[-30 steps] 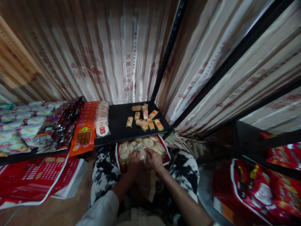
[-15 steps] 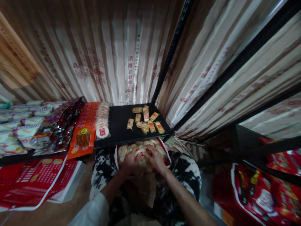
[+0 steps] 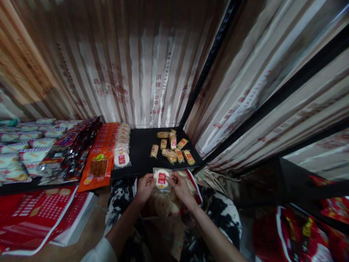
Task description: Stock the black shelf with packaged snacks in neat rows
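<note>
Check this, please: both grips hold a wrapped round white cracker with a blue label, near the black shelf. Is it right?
Not quite: the label on the wrapped round white cracker is red, not blue, as the head view shows. The left grip and right grip do hold it near the black shelf.

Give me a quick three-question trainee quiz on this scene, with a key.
1. True or false: only one hand touches the white round packet.
2. What lies immediately left of the row of round snacks: A) the orange packet, or B) the small yellow packets?
3. Fill in: the white round packet's label is mostly ____.
Key: 1. False; the left hand and the right hand both hold it. 2. A. 3. Red.
</note>
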Motion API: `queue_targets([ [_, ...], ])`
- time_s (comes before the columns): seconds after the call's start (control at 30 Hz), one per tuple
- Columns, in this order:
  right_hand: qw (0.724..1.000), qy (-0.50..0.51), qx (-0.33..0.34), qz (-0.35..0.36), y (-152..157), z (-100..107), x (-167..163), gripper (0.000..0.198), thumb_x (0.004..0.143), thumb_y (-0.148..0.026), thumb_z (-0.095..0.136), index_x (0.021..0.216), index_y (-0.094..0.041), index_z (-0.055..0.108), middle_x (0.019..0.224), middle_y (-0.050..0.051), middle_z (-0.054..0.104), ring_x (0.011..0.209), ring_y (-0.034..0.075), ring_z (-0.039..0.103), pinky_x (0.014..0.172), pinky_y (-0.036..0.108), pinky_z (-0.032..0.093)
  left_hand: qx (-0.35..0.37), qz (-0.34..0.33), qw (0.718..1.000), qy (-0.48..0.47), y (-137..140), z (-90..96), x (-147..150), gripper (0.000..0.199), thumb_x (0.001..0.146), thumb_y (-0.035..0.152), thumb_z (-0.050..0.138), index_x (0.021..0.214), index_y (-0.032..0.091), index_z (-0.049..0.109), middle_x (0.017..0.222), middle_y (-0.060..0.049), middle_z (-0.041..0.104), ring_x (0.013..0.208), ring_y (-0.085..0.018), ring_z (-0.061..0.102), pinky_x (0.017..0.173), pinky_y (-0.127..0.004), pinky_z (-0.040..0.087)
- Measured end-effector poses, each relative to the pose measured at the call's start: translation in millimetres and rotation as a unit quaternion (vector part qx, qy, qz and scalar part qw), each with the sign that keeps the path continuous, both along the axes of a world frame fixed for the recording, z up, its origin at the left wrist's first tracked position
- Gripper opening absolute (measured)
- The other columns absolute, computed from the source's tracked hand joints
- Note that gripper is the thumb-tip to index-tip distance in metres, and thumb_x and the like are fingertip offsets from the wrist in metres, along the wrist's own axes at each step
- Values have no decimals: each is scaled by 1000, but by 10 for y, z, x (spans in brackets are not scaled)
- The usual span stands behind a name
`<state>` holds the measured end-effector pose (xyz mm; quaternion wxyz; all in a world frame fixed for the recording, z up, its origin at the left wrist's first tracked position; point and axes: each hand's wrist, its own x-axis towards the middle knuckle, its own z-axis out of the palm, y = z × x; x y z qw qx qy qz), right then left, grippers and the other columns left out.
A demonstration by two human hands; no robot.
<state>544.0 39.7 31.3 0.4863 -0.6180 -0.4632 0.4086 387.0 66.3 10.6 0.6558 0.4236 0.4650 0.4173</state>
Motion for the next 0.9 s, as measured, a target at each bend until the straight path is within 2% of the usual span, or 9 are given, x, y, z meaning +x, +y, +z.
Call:
queue_targets([
  [0.17,1000,7,-15,-3,104,32,-33,36,62,-54,64,68,-21,50,58,-5,52,52,12,50,51,23,41,-22,-6,999,-26,12,33,12,38,60,46,70,81,16,59,80,-5,70,79,-19,66,69,-28,51],
  [0.37,999,29,-26,19,245,80,-56,36,66,-51,62,84,-21,52,57,-5,54,49,11,50,46,22,37,-24,-6,999,-22,118,91,-2,38,62,45,68,83,14,59,75,-5,68,69,-17,64,61,-27,49],
  [0.5,998,-17,-35,50,350,103,-58,39,68,-47,60,96,-20,55,56,-5,56,48,13,52,47,23,41,40,-23,997,55,271,185,-105,29,70,38,60,85,13,60,75,-5,67,70,-16,61,62,-25,48],
  [0.6,992,-120,11,26,426,121,-45,51,69,-41,61,115,-19,52,81,3,66,69,19,62,59,30,50,92,-83,982,145,395,339,-242,25,76,31,52,92,14,61,84,-4,67,76,-16,61,68,-25,47],
  [0.67,969,-235,67,37,464,183,-51,58,71,-36,62,124,-19,48,104,9,65,93,24,61,75,38,51,124,-133,957,227,474,485,-344,24,78,29,49,94,16,61,87,-2,68,79,-15,61,71,-25,47],
  [0.73,923,-352,128,91,490,289,-84,58,73,-28,62,129,-20,46,121,10,58,112,28,51,92,46,44,163,-188,917,313,548,650,-435,24,80,27,45,95,18,62,89,-2,68,81,-15,60,73,-25,46],
  [0.83,850,-454,192,186,524,458,-184,59,77,-17,57,134,-23,42,132,6,51,119,27,43,101,47,37,221,-261,842,418,654,884,-527,27,79,23,44,99,20,62,94,-3,68,88,-17,61,77,-26,45],
  [0.9,827,-470,207,228,558,525,-260,61,78,-15,55,136,-24,39,130,5,53,115,25,45,98,44,41,257,-290,798,462,727,1008,-558,32,78,23,43,105,21,60,102,-5,67,95,-20,61,81,-29,45],
])
